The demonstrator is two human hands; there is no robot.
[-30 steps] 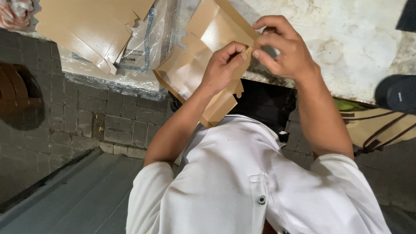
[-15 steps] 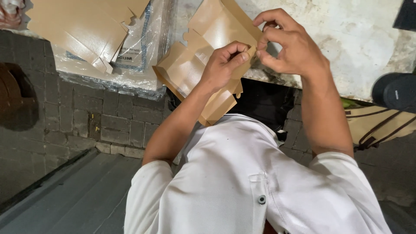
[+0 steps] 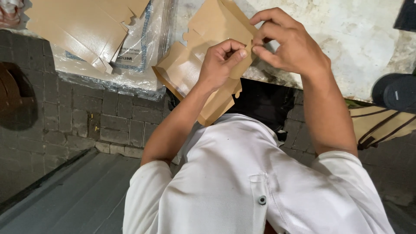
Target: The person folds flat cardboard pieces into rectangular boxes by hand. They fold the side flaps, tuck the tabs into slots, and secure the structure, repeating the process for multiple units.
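Brown cardboard, a flat box blank (image 3: 195, 73) with cut tabs and creases, is being held up between both hands just above the near edge of the pale, stained desk (image 3: 346, 39). The left hand (image 3: 223, 60) is being curled around the middle of the sheet, thumb pressed across the fingertips so that a flap is being pinched at its right edge; the right hand (image 3: 288, 43) is being kept just beside it, nearly touching, with thumb and forefinger narrowed onto the same flap edge and the other fingers arched loosely above. Both hands are thus being closed on the blank, neither spread wide. The sheet is being judged light and thin, stiff only along its panels and ready to bend at the scored lines, so a hold near a crease or on a tab, as is being taken now, is being judged best; a hard squeeze in mid-panel is likely to dent it. Beyond the left hand, a stack of similar flat blanks (image 3: 82, 21) is lying on a clear plastic wrap (image 3: 130, 73). To the right of the right hand, a dark round object (image 3: 396, 91) is being partly shown.
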